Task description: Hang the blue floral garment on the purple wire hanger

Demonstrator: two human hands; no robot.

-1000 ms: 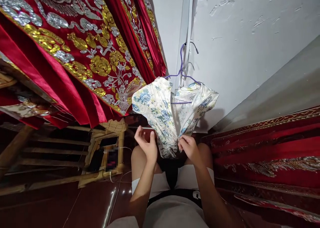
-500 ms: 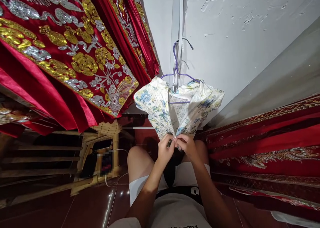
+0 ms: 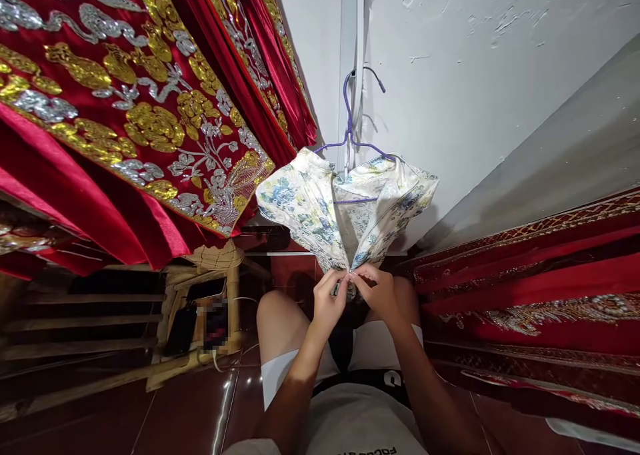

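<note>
A white garment with blue flowers (image 3: 310, 208) hangs on a purple wire hanger (image 3: 347, 122) against the white wall. My left hand (image 3: 327, 302) and my right hand (image 3: 377, 292) meet at the garment's lower front, where its two edges come together. Both hands pinch the cloth there, fingertips touching each other. What sits between the fingers is too small to make out.
Red robes with gold and silver embroidery (image 3: 130, 108) hang at the left, and more red cloth (image 3: 525, 295) lies at the right. A bamboo stool (image 3: 210, 322) holding a phone stands on the dark red tiled floor (image 3: 190, 408). My bare knees are below my hands.
One second ago my left hand was open and off the garment. It has come in to pinch the cloth beside my right hand, and both have stayed there since.
</note>
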